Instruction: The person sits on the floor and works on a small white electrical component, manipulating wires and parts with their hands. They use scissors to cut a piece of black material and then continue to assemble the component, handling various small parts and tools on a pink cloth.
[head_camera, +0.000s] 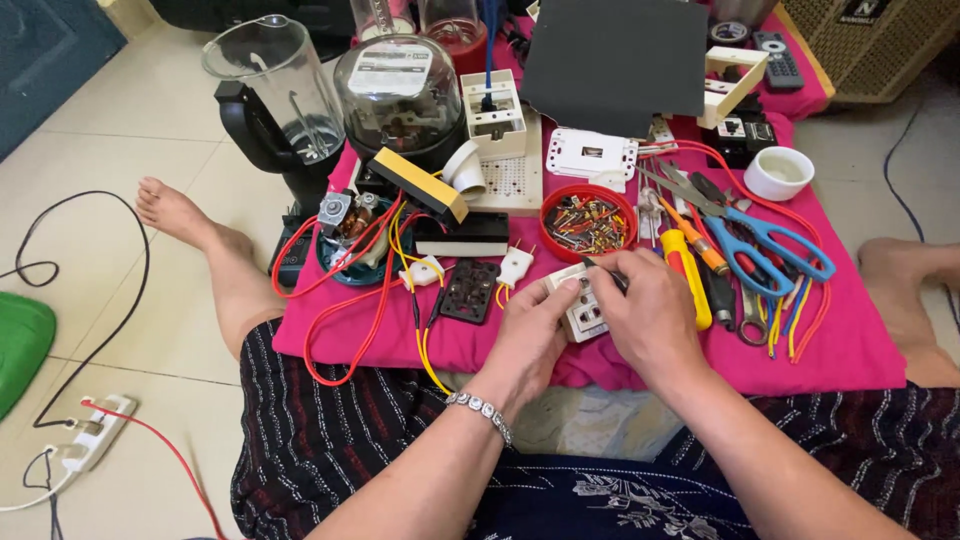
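My left hand grips a small white socket block from its left side, over the front edge of a pink cloth. My right hand is closed around a thin dark tool whose tip rests on top of the block. A silver bracelet circles my left wrist. Just behind my hands sits a red round dish of screws. A yellow-handled screwdriver lies right beside my right hand.
Blue scissors, pliers and loose wires lie at the right of the cloth. A black socket plate, white plugs and red and yellow wires lie left. Behind stand a blender jar, an electric meter, a white cup and a dark board. A power strip lies on the floor.
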